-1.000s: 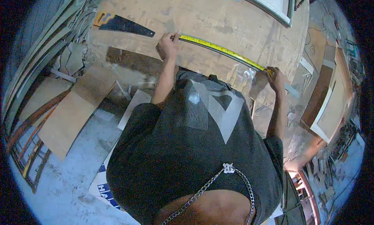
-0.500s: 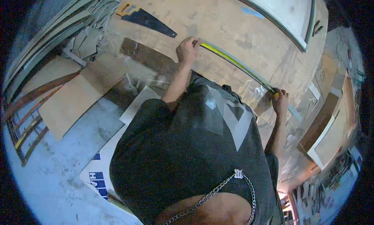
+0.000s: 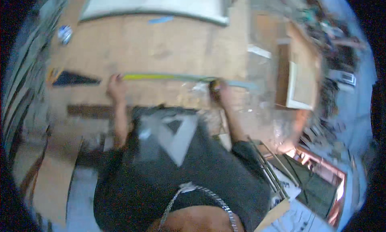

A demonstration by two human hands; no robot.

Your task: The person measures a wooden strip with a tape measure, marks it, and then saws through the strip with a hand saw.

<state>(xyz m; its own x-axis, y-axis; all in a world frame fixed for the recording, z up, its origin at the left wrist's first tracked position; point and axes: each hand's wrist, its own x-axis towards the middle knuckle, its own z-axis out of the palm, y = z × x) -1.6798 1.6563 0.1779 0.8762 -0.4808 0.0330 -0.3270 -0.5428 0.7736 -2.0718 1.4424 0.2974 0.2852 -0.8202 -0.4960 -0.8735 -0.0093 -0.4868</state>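
Note:
A tape measure's yellow blade [image 3: 148, 76] stretches from left to right over the wooden worktable, alongside a thin grey strip [image 3: 246, 85]. At the blade's left end my left hand [image 3: 116, 88] is closed; its fingertips are blurred. My right hand [image 3: 220, 93] grips the tape measure's case, dark with a bit of yellow, where the blade comes out. Beyond that hand the grey strip runs on to the right. Left of my left hand lies a handsaw [image 3: 76, 78] with a dark blade and a yellow-orange handle.
A pale framed panel [image 3: 157, 5] lies at the table's far side, with a blue strip [image 3: 161, 19] before it. A blue-and-white round object [image 3: 64, 34] sits at far left. Wooden box-like pieces [image 3: 299, 71] stand to the right, and boards [image 3: 56, 171] lean at lower left.
My view has swung, so the table now looks level and everything is shifted and blurred. Both hands still hold the stretched tape; the right hand sits closer to level with the left.

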